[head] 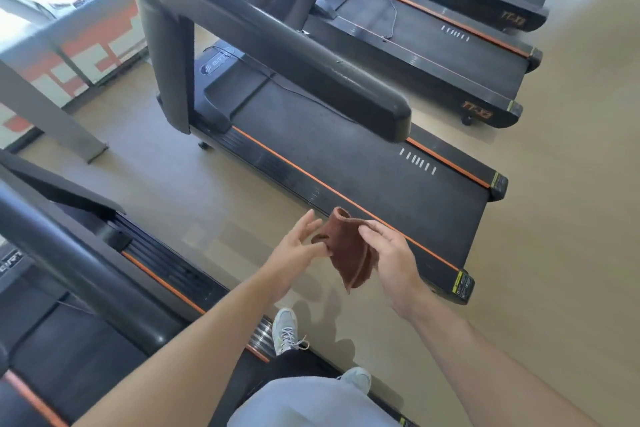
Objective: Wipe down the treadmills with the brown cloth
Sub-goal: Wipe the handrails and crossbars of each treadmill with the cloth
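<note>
Behind the right hand (pixel 391 253), brown cloth (pixel 348 253) partly hidden.

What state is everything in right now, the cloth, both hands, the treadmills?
brown cloth: crumpled, held in the air between both hands.
left hand: pinching the cloth's edge, other fingers spread.
right hand: gripping the cloth.
middle treadmill: belt bare, unoccupied.
far treadmill: unoccupied.

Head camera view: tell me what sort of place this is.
Most likely a gym: treadmills stand in a row, the middle treadmill beside the far treadmill, and both hands hold a brown cloth for cleaning.
</note>
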`<move>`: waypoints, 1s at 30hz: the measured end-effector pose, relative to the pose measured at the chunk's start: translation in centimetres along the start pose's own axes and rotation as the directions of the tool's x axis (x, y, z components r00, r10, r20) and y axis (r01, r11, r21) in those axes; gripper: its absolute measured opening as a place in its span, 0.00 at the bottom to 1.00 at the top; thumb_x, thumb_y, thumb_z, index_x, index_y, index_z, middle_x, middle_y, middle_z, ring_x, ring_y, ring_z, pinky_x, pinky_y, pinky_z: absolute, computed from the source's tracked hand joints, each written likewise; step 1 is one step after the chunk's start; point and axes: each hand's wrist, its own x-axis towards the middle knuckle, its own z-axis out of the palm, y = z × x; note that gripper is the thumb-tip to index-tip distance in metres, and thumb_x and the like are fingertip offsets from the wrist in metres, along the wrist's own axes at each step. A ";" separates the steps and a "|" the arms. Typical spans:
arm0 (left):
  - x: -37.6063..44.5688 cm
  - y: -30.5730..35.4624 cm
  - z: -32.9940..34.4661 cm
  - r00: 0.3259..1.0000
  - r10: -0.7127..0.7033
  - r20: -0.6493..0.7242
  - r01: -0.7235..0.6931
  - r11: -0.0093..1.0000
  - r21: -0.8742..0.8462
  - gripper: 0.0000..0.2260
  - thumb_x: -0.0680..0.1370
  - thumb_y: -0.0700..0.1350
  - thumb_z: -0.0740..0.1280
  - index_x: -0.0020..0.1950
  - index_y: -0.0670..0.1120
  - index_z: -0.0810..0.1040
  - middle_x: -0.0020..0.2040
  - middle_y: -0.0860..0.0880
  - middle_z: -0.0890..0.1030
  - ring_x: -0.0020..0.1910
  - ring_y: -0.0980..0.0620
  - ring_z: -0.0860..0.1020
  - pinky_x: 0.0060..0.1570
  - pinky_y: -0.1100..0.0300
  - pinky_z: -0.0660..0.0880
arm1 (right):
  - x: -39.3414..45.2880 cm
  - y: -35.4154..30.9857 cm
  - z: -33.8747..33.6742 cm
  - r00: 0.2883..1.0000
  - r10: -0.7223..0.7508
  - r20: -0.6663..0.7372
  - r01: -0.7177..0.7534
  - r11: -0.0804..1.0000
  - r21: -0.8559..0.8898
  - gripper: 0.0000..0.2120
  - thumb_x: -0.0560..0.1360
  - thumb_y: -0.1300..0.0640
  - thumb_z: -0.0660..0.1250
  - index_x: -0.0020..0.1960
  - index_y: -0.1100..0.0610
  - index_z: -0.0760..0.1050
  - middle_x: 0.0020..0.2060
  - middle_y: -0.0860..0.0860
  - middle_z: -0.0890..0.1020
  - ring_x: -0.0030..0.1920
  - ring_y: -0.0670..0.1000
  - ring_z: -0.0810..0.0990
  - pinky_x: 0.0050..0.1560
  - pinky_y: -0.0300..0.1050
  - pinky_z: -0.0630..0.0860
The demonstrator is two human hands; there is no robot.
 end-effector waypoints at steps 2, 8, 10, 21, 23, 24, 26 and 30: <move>0.1 0.5 -0.1 0.977 -0.010 0.212 0.011 1.000 -0.005 0.25 0.72 0.39 0.73 0.69 0.46 0.78 0.64 0.47 0.83 0.59 0.53 0.81 0.66 0.57 0.74 | 0.3 -1.3 -1.1 0.998 -0.054 0.017 0.055 0.997 -0.049 0.12 0.84 0.62 0.60 0.55 0.61 0.83 0.44 0.56 0.86 0.43 0.49 0.83 0.44 0.37 0.78; 0.5 1.2 -0.4 0.997 0.063 -0.044 -0.071 0.979 -0.194 0.16 0.75 0.37 0.76 0.62 0.37 0.81 0.57 0.41 0.86 0.54 0.48 0.83 0.60 0.56 0.77 | 2.8 -2.5 -1.7 0.997 -0.076 -0.033 0.068 0.981 -0.179 0.11 0.85 0.58 0.62 0.52 0.55 0.84 0.48 0.54 0.88 0.54 0.59 0.85 0.60 0.56 0.80; 1.2 2.1 -1.1 0.989 0.098 -0.111 -0.116 0.980 -0.162 0.13 0.76 0.35 0.75 0.59 0.35 0.79 0.53 0.42 0.86 0.51 0.48 0.83 0.56 0.55 0.79 | 3.6 -3.0 -0.9 0.996 -0.075 -0.048 0.064 0.975 -0.211 0.11 0.85 0.57 0.63 0.52 0.55 0.84 0.47 0.53 0.88 0.53 0.57 0.86 0.58 0.54 0.80; 5.2 10.0 -4.7 0.909 0.321 -0.266 -0.334 0.943 -0.001 0.08 0.80 0.37 0.71 0.50 0.51 0.85 0.47 0.50 0.87 0.45 0.54 0.83 0.53 0.52 0.79 | 9.6 -8.2 2.4 0.967 -0.237 -0.091 0.211 0.949 -0.233 0.11 0.83 0.54 0.63 0.52 0.50 0.85 0.48 0.51 0.88 0.53 0.57 0.85 0.61 0.65 0.79; 6.9 12.6 -4.4 0.876 0.355 -0.326 -0.366 0.930 0.031 0.06 0.78 0.41 0.74 0.49 0.52 0.87 0.46 0.51 0.88 0.45 0.54 0.83 0.56 0.49 0.81 | 11.6 -10.3 2.0 0.954 -0.283 -0.101 0.257 0.943 -0.212 0.10 0.81 0.51 0.64 0.52 0.48 0.85 0.49 0.51 0.88 0.54 0.58 0.85 0.63 0.65 0.78; 8.2 14.4 -3.9 0.863 0.364 -0.352 -0.378 0.925 0.030 0.05 0.77 0.42 0.75 0.49 0.53 0.87 0.45 0.53 0.88 0.45 0.55 0.84 0.58 0.48 0.81 | 12.9 -11.5 1.7 0.946 -0.300 -0.123 0.274 0.943 -0.190 0.10 0.82 0.51 0.64 0.52 0.48 0.85 0.49 0.52 0.88 0.54 0.57 0.85 0.64 0.64 0.78; 11.2 18.3 -2.6 0.820 0.411 -0.398 -0.436 0.900 0.030 0.09 0.77 0.45 0.75 0.56 0.54 0.86 0.51 0.55 0.87 0.52 0.56 0.84 0.62 0.51 0.80 | 16.1 -14.1 0.8 0.934 -0.300 -0.192 0.290 0.954 -0.078 0.10 0.84 0.53 0.64 0.53 0.52 0.84 0.49 0.52 0.87 0.53 0.56 0.85 0.64 0.61 0.79; 16.7 21.5 0.5 0.769 0.266 -0.581 -0.368 0.928 -0.062 0.23 0.82 0.46 0.68 0.76 0.54 0.69 0.74 0.56 0.72 0.73 0.56 0.69 0.71 0.62 0.64 | 23.8 -17.6 -3.2 0.783 -0.342 -0.520 0.228 0.935 -0.271 0.17 0.85 0.54 0.63 0.72 0.55 0.75 0.68 0.54 0.79 0.70 0.57 0.76 0.73 0.52 0.71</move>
